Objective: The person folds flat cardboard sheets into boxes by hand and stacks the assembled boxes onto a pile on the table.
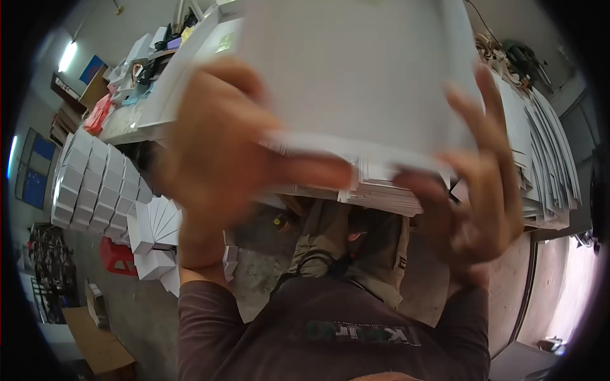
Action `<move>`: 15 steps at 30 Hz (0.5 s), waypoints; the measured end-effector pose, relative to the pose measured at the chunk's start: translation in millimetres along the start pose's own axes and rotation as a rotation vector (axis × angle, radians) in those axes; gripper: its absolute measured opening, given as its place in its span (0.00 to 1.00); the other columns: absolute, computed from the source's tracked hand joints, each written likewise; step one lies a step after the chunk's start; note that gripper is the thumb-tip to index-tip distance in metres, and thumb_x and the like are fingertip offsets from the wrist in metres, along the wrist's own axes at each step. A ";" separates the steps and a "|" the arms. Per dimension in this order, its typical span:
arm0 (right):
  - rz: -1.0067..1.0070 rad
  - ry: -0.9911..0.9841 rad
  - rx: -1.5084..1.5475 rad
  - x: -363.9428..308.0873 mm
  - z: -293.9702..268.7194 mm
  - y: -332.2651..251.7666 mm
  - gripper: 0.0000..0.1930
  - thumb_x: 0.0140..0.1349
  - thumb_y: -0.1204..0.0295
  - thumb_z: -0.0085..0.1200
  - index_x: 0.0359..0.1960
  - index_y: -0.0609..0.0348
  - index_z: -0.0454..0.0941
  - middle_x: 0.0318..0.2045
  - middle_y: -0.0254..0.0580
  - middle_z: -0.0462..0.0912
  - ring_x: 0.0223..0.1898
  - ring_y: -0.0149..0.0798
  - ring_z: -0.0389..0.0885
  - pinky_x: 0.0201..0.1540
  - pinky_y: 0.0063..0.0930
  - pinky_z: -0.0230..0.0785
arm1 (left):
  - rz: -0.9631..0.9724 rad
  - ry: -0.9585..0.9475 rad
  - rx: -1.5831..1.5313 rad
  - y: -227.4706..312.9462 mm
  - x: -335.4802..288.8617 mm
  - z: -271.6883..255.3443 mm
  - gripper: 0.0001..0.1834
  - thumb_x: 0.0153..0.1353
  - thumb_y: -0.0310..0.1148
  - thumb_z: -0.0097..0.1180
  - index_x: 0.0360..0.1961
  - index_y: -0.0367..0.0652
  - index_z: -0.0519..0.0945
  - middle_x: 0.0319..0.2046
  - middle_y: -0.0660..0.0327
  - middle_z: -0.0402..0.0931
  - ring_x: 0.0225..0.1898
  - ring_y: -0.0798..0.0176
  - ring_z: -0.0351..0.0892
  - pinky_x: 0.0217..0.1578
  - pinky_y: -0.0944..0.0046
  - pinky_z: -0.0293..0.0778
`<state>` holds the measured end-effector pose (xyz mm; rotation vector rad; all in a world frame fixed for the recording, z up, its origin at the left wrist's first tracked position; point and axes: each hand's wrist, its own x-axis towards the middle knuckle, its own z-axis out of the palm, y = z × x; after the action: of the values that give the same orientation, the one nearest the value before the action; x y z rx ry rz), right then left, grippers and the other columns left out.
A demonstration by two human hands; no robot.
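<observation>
A white, tray-like cardboard box [362, 70] is held up close in front of me, its grey-white inner face filling the top middle. My left hand [216, 140], smeared by motion, is closed on the box's near left corner, its thumb lying along the near edge. At the near right corner is my right hand [483, 203], also blurred. Its thumb presses the near edge while the other fingers reach up along the right side. Just beneath the box, between my hands, lies a stack of white card sheets [384, 197] at the table's near edge.
Piled white boxes [95, 184] stand at the left, with more white boxes [159, 225] beside a red stool [117, 257]. Tall stacks of white sheets [546, 149] rise at the right. Clutter covers the table [127, 124] at far left. A brown carton [98, 340] lies lower left.
</observation>
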<state>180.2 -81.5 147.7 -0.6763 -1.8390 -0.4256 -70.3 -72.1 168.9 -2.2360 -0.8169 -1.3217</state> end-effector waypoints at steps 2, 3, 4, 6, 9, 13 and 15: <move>-0.026 0.021 0.108 60.2 55.5 -28.4 0.13 0.68 0.61 0.62 0.29 0.56 0.83 0.46 0.44 0.85 0.46 0.43 0.84 0.43 0.34 0.81 | -0.023 0.020 -0.030 -61.7 4.8 -54.6 0.41 0.70 0.70 0.43 0.31 0.36 0.81 0.42 0.53 0.82 0.49 0.53 0.79 0.47 0.55 0.72; -0.195 -0.059 -0.109 81.9 88.4 -24.9 0.12 0.67 0.63 0.60 0.26 0.51 0.85 0.32 0.38 0.83 0.29 0.33 0.73 0.29 0.30 0.70 | -0.226 -0.015 -0.075 -97.7 -2.9 -61.5 0.50 0.71 0.74 0.24 0.33 0.34 0.82 0.46 0.52 0.83 0.52 0.53 0.79 0.54 0.55 0.69; -0.167 -0.105 -0.108 92.4 127.9 -22.8 0.07 0.55 0.68 0.62 0.21 0.51 0.80 0.25 0.39 0.82 0.25 0.35 0.69 0.30 0.35 0.67 | -0.400 0.001 -0.162 -122.1 -13.3 -54.3 0.48 0.75 0.69 0.24 0.35 0.34 0.83 0.49 0.51 0.83 0.54 0.52 0.78 0.59 0.56 0.67; -0.152 0.062 -0.114 93.2 159.8 -62.8 0.08 0.63 0.68 0.59 0.25 0.51 0.84 0.21 0.36 0.77 0.21 0.33 0.66 0.35 0.33 0.74 | -0.663 0.080 0.073 -176.3 -67.1 -106.4 0.34 0.80 0.58 0.33 0.53 0.36 0.79 0.50 0.52 0.81 0.54 0.55 0.78 0.58 0.57 0.70; -0.050 0.229 -0.026 82.9 170.0 -102.1 0.12 0.64 0.69 0.56 0.25 0.64 0.82 0.26 0.56 0.84 0.28 0.50 0.83 0.56 0.54 0.79 | -0.968 0.207 -0.345 -210.2 -119.7 -142.1 0.37 0.80 0.59 0.37 0.67 0.34 0.71 0.57 0.51 0.78 0.53 0.55 0.79 0.58 0.58 0.74; -0.008 0.095 -0.037 94.6 190.5 -106.3 0.14 0.61 0.71 0.58 0.35 0.76 0.84 0.45 0.81 0.83 0.50 0.81 0.82 0.55 0.68 0.75 | -0.975 0.045 -0.466 -188.4 -90.8 -98.0 0.42 0.78 0.64 0.31 0.66 0.33 0.74 0.60 0.49 0.80 0.54 0.54 0.83 0.56 0.60 0.76; -0.059 0.010 -0.065 93.5 195.8 -104.0 0.16 0.61 0.71 0.59 0.38 0.78 0.85 0.48 0.82 0.82 0.51 0.82 0.81 0.54 0.70 0.74 | -0.717 -0.001 0.275 -120.1 -51.3 -53.4 0.42 0.78 0.64 0.30 0.61 0.33 0.78 0.55 0.50 0.83 0.50 0.53 0.85 0.55 0.58 0.78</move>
<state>-52.8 -24.9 168.2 -0.6640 -1.8461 -0.5288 -204.2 -29.8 154.9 -1.7810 -1.7873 -1.3718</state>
